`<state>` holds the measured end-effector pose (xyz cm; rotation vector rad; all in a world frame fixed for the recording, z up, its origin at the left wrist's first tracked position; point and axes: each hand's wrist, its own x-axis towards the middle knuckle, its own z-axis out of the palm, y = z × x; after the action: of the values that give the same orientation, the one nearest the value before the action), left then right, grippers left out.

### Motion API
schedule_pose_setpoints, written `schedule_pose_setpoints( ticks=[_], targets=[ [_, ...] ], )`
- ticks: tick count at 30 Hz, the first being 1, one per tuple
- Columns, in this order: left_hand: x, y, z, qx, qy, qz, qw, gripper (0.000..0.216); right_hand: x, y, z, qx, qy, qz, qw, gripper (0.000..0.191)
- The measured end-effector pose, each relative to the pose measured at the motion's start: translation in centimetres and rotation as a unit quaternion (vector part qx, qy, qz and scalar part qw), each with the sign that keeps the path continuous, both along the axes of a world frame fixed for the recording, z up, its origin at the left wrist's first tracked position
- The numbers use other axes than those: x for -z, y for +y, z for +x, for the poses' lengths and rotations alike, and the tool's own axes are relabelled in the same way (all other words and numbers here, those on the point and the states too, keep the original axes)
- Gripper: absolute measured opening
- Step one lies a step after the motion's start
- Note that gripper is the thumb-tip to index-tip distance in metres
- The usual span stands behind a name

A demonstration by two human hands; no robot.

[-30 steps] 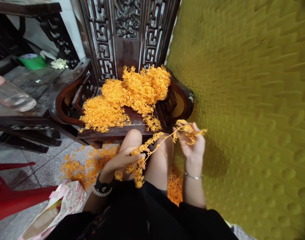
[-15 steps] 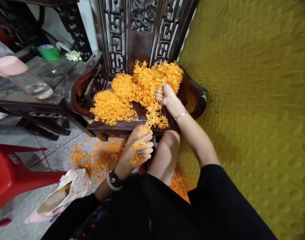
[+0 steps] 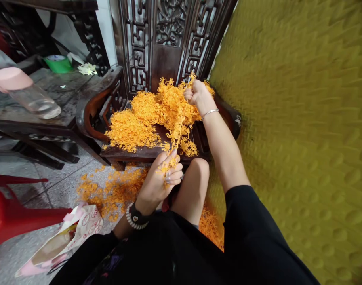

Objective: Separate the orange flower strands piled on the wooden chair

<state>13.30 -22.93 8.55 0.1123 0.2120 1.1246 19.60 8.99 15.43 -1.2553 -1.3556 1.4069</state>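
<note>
A long orange frilly strand stretches taut between my two hands. My left hand, with a dark beaded wristband, pinches its lower end just above my bare knee. My right hand, with a thin silver bangle, is raised in a fist over the chair, gripping the strand's upper end. Beneath the right hand lies a big heap of the same orange strands on the seat of a dark carved wooden chair.
More orange bits litter the tiled floor by my knees. A red plastic stool and a pink patterned bag lie at the left. A dark table holds a clear cup. A yellow textured wall fills the right.
My right hand went from beside my knee up to the heap on the chair, then lifted higher, pulling the strand taut. My left hand stayed near my knee.
</note>
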Motion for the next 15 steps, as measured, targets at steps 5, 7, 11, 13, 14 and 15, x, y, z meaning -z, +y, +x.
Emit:
schedule_pose_setpoints(
  ticks=[5, 7, 11, 13, 14, 15],
  targets=[
    [0.3, 0.2, -0.2, 0.017, 0.019, -0.016, 1.0, 0.033, -0.4, -0.2, -0.4, 0.045, 0.015, -0.082, 0.996, 0.034],
    [0.6, 0.3, -0.1, 0.013, 0.027, -0.023, 0.999, 0.032, -0.4, -0.3, -0.4, 0.041, 0.005, -0.076, 0.996, 0.036],
    [1.2, 0.5, -1.0, 0.004, 0.067, -0.025, 0.997, 0.035, 0.4, -1.3, 0.2, -0.012, -0.039, -0.065, 0.997, 0.038],
    [1.3, 0.7, -2.3, 0.0, 0.127, 0.0, 0.992, 0.034, 1.2, -2.6, 1.3, -0.091, -0.081, -0.071, 0.99, 0.035],
    [1.4, 0.8, -3.2, 0.003, 0.16, 0.02, 0.987, 0.034, 1.5, -3.4, 2.2, -0.136, -0.106, -0.079, 0.982, 0.034],
    [1.5, 1.0, -4.0, 0.008, 0.191, 0.04, 0.981, 0.034, 1.7, -4.2, 3.3, -0.173, -0.128, -0.093, 0.972, 0.031]
  ],
)
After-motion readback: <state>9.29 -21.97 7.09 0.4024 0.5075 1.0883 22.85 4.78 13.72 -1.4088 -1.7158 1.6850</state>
